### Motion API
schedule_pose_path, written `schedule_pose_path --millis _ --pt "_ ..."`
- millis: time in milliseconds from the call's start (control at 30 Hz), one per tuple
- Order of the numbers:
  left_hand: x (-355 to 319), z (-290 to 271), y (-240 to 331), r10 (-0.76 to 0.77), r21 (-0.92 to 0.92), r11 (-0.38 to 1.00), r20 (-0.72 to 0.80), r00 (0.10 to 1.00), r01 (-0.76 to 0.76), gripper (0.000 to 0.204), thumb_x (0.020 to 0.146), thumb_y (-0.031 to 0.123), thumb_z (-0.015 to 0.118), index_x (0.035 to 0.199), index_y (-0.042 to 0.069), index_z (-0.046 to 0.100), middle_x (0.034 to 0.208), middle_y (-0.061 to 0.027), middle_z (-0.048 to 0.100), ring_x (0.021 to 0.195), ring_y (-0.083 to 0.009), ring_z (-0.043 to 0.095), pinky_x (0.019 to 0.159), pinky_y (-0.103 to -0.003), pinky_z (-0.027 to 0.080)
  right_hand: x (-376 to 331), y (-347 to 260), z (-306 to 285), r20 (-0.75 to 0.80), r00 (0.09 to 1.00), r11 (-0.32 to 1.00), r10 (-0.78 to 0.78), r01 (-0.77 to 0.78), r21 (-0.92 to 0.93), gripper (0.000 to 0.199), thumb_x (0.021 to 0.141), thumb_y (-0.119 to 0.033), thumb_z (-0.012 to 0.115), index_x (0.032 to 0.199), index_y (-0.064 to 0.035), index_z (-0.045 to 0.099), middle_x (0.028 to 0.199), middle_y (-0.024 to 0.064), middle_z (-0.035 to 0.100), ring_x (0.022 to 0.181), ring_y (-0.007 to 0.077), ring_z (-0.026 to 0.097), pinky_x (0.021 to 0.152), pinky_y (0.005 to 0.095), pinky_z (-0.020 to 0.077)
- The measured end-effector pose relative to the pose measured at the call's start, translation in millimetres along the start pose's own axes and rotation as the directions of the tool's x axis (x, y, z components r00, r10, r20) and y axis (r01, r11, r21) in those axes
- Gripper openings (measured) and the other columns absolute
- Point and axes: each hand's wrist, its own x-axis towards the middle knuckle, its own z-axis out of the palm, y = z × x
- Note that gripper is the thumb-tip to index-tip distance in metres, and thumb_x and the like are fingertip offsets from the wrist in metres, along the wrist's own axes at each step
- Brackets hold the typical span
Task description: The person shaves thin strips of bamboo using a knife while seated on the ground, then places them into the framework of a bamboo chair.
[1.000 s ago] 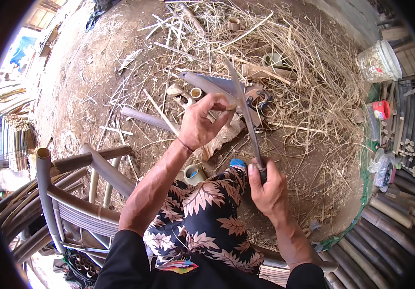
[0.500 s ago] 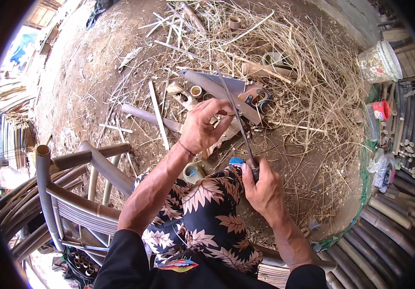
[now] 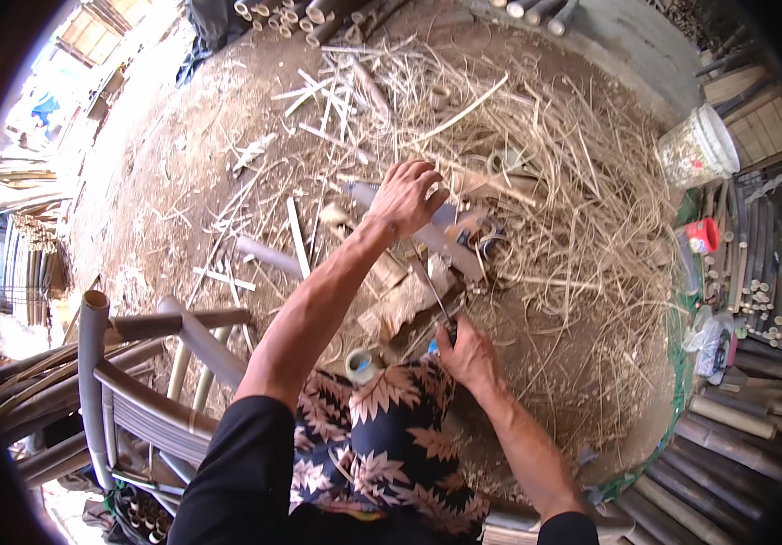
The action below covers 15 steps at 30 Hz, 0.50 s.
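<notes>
My right hand (image 3: 471,354) is closed round the handle of a long, narrow knife (image 3: 436,292), its blade pointing away and slightly left over a rough wooden block (image 3: 402,302). My left hand (image 3: 405,200) is stretched far forward, its fingers bent and apart with nothing visible in them. Below that hand lies a split length of brown bamboo (image 3: 450,247), across a handsaw with a wooden handle (image 3: 471,223); whether my fingers touch either I cannot tell. Near my knees stands a short bamboo tube (image 3: 361,365) with something blue inside.
Curled bamboo shavings (image 3: 582,200) cover the ground ahead and right. Pale strips (image 3: 297,238) lie to the left. A bamboo chair frame (image 3: 159,395) stands at my left, a white bucket (image 3: 698,147) at far right. Bamboo poles (image 3: 722,445) are stacked at near right.
My left hand has left the blade and reached forward over the saw and bamboo. The right hand has lowered the knife slightly, toward the left. The view has tilted farther ahead.
</notes>
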Motion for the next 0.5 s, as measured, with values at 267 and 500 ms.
schedule_pose_path --millis 267,500 --pt "-39 -31 60 -0.354 -0.534 0.807 -0.099 0.930 0.250 0.023 0.078 0.022 0.080 0.086 0.005 0.068 0.086 -0.0039 0.065 0.074 -0.0114 0.063 0.069 -0.025 0.054 39 11 -8 -0.038 0.998 0.993 -0.049 0.044 -0.109 0.028 0.094 -0.023 0.057 0.089 0.0045 0.052 0.056 0.0171 0.058 0.051 0.0340 0.063 0.040 0.0415 0.0466" --pt "-36 17 64 -0.550 -0.730 0.678 -0.430 0.716 0.083 0.029 0.077 0.024 0.082 0.078 0.001 0.064 0.075 -0.0044 0.058 0.062 -0.0100 0.053 0.056 -0.025 0.044 48 -11 -33 0.006 0.999 0.945 -0.047 0.046 -0.323 0.026 0.095 -0.020 0.054 0.089 0.0049 0.052 0.064 0.0221 0.063 0.052 0.0293 0.066 0.040 0.0389 0.0509"
